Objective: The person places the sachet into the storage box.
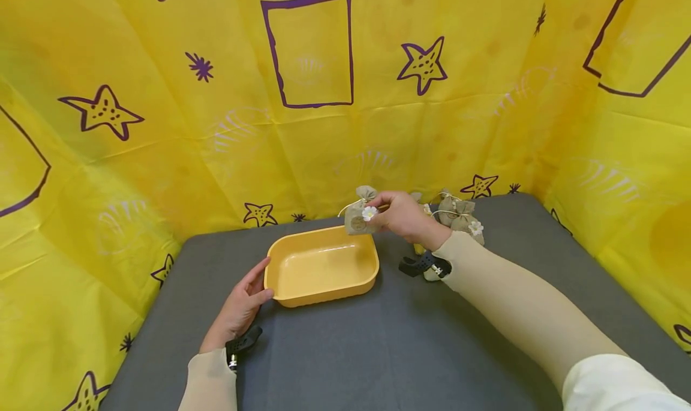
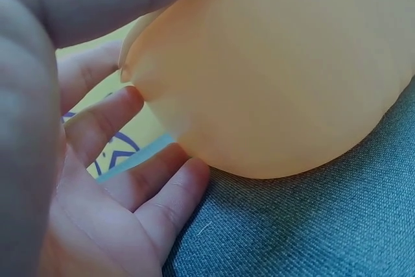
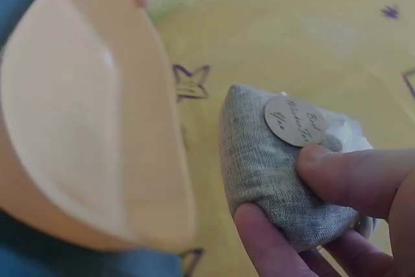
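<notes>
A yellow plastic basin [image 1: 329,296] sits on the grey cloth; no sachet shows inside it. My left hand [image 1: 241,305] grips its left end, thumb at the near rim and fingertips against the outer wall [image 2: 279,89]. Above the basin's far right corner, my right hand [image 1: 402,216] pinches a small linen sachet [image 1: 354,221] with a tied neck and a white flower. In the right wrist view a round tag [image 3: 295,121] with handwriting lies on the sachet's cloth, and the thumb presses beside it.
More linen sachets [image 1: 463,216] stand to the right, partly hidden behind my right hand and wrist. The grey-covered table [image 1: 335,363] meets yellow cloth walls [image 1: 313,153] printed with starfish at the back and sides.
</notes>
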A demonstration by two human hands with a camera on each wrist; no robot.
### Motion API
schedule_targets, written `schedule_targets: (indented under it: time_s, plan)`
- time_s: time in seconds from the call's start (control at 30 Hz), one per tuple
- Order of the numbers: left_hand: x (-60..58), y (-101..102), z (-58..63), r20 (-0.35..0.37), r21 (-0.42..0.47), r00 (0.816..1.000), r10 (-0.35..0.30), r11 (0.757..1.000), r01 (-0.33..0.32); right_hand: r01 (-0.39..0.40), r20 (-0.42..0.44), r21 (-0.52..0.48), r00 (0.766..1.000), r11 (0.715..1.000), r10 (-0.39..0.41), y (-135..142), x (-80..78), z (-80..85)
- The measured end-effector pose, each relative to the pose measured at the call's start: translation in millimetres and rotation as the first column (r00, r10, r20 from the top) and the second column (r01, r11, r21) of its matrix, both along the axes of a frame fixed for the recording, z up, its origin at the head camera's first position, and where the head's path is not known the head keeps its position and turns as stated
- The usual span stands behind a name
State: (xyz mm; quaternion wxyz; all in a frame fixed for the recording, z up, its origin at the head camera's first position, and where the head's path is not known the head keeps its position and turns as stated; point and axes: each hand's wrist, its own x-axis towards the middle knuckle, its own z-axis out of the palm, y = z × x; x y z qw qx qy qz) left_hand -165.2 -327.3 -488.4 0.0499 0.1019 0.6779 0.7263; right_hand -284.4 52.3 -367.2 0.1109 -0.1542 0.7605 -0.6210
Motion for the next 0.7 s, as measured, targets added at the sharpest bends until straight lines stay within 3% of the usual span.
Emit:
schedule_targets:
  time_s: [0.23, 0.4, 0.57, 0.7]
  plan:
    - [-0.9, -1, -2.0, -0.009, 0.008, 1.0, -0.013, 1.0, 0.013, -0.013, 0.098, -0.001, 0.995, 1.0, 0.013, -42, -2.9, -27.2]
    - [-1.2, -2, -3.6, -0.017, 0.006, 1.0, -0.022, 1.0, 0.022, 0.01, 0.088, 0.059, 0.996, 0.998, -0.016, -67, -2.9, -45.3]
    - [-2.3, -3, -3.5, -0.014, -0.001, 1.0, -0.028, 1.0, 0.028, 0.037, 0.069, 0.112, 0.997, 0.993, -0.045, -89, 0.5, -51.4]
    - [-2.5, -3, -2.5, 0.0, -0.02, 1.0, -0.023, 1.0, 0.023, 0.034, 0.109, 0.148, 0.993, 0.988, -0.051, -103, 4.3, -53.3]
